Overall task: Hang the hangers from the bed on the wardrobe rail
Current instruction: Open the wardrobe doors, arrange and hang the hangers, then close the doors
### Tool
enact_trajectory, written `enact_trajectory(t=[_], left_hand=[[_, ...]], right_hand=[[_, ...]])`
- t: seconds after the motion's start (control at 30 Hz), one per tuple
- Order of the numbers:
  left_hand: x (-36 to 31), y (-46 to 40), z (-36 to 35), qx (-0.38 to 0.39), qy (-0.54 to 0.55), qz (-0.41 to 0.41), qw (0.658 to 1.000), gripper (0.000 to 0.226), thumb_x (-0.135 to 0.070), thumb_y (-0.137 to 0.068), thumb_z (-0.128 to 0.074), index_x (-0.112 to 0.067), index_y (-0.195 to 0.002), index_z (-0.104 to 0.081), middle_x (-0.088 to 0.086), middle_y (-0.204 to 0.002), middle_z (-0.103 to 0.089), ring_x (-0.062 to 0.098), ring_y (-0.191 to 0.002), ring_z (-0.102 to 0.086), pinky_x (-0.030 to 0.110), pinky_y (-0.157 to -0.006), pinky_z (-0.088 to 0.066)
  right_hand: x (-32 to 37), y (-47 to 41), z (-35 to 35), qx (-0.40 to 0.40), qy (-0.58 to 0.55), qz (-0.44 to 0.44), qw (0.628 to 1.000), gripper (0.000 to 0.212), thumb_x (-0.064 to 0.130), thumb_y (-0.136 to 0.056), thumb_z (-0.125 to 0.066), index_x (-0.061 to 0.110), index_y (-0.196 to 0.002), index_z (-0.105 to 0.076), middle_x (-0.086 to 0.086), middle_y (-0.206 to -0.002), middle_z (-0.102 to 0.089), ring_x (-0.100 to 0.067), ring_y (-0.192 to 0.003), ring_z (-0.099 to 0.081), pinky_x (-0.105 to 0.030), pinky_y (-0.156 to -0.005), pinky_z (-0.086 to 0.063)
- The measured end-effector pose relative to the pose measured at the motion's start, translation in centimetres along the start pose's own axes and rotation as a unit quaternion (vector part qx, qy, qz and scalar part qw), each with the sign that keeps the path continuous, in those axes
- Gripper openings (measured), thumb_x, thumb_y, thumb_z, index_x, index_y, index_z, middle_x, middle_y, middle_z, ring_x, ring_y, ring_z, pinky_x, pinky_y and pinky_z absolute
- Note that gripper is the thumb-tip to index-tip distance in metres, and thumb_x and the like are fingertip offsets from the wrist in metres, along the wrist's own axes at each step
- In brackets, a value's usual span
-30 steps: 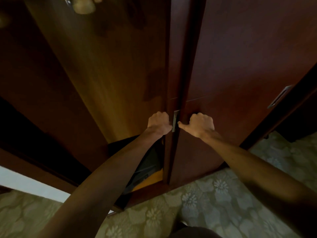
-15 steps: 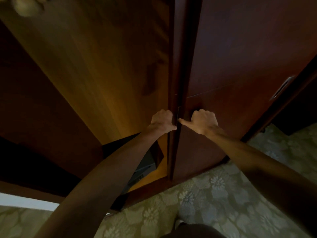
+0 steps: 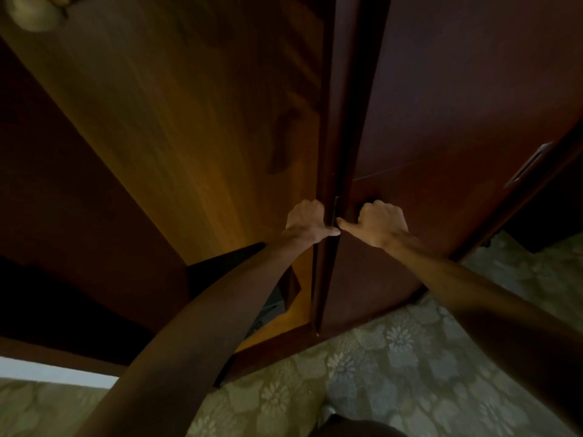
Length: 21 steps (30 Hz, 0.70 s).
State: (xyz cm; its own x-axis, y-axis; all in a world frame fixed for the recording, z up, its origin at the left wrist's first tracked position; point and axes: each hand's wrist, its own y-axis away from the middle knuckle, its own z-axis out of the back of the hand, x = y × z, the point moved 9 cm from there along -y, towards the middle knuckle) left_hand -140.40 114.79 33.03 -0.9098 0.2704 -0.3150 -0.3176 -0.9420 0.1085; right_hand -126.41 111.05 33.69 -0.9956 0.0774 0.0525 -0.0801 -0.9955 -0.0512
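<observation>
Head cam: a person stands at a dark wood wardrobe (image 3: 457, 105), both bare arms stretched fwd to the line where two doors meet. The left hand (image 3: 307, 223) has its fingers curled over the front edge of the left door (image 3: 189, 137), thumb lying flat and pointing right; the door stands ajar, its lit orange-brown face angled away to the left. The right hand (image 3: 380, 223) is bunched w/ fingers curled in against the face of the right door (image 3: 473, 216), thumb stretched left so its tip touches the left thumb by the narrow metal handle (image 3: 336, 212) set in the door edge. Whether the right fingers hook a pull or only press the panel cannot be told; the fingertips are hidden.

Through the gap at btm left, the wardrobe floor (image 3: 293, 320) shows orange, w/ dark, unclear shapes behind the left forearm. A second recessed metal handle (image 3: 528, 165) sits far right on another panel. A pale, blurred round object (image 3: 34, 11) shows at top left. Below, a grey-green floral carpet (image 3: 394, 367) covers the floor, and a white strip (image 3: 47, 372) runs along the lower left.

Hangers, bed and rail: none in shot, so their position cannot be told.
</observation>
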Motion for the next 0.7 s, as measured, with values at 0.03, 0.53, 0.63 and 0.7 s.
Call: enact_trajectory(t=[0.03, 0.53, 0.63, 0.7], left_hand=[[-0.2, 0.0, 0.0, -0.004, 0.002, -0.003, 1.0, 0.054, -0.056, -0.077, -0.078, -0.01, -0.103, -0.067, 0.006, -0.104, -0.069, 0.023, -0.1, -0.067, 0.028, -0.068, -0.048], [-3.1, -1.6, -1.6, 0.031, -0.006, -0.06, 0.998, 0.052, -0.044, -0.075, -0.085, -0.01, -0.108, -0.065, 0.008, -0.114, -0.067, 0.026, -0.108, -0.065, 0.035, -0.085, -0.056], [-3.0, -1.5, -1.4, 0.036, -0.008, -0.071, 0.997, 0.05, -0.044, -0.075, -0.085, -0.009, -0.106, -0.065, 0.008, -0.111, -0.068, 0.026, -0.105, -0.066, 0.035, -0.082, -0.056], [-3.1, -1.3, -1.1, 0.047, -0.012, -0.079, 0.996, 0.045, -0.041, -0.077, -0.084, -0.01, -0.104, -0.066, 0.007, -0.108, -0.07, 0.025, -0.101, -0.067, 0.035, -0.079, -0.056]], right_hand=[[0.0, 0.0, 0.0, 0.0, -0.001, -0.004, 1.0, 0.073, 0.08, -0.085, -0.042, 0.016, -0.051, -0.052, 0.002, -0.05, -0.053, -0.014, -0.048, -0.054, -0.031, -0.059, -0.054], [-0.2, 0.4, -0.2, 0.019, -0.051, -0.043, 0.998, 0.059, 0.068, -0.087, -0.051, 0.02, -0.053, -0.051, 0.004, -0.055, -0.053, -0.014, -0.053, -0.052, -0.028, -0.056, -0.041], [0.0, 0.7, -0.3, 0.026, -0.06, -0.045, 0.997, 0.061, 0.069, -0.089, -0.048, 0.02, -0.053, -0.05, 0.004, -0.055, -0.053, -0.017, -0.056, -0.055, -0.029, -0.058, -0.045], [0.5, 1.0, -0.1, 0.026, -0.066, -0.04, 0.997, 0.06, 0.066, -0.092, -0.048, 0.019, -0.053, -0.05, 0.004, -0.055, -0.053, -0.017, -0.055, -0.057, -0.029, -0.056, -0.046]])
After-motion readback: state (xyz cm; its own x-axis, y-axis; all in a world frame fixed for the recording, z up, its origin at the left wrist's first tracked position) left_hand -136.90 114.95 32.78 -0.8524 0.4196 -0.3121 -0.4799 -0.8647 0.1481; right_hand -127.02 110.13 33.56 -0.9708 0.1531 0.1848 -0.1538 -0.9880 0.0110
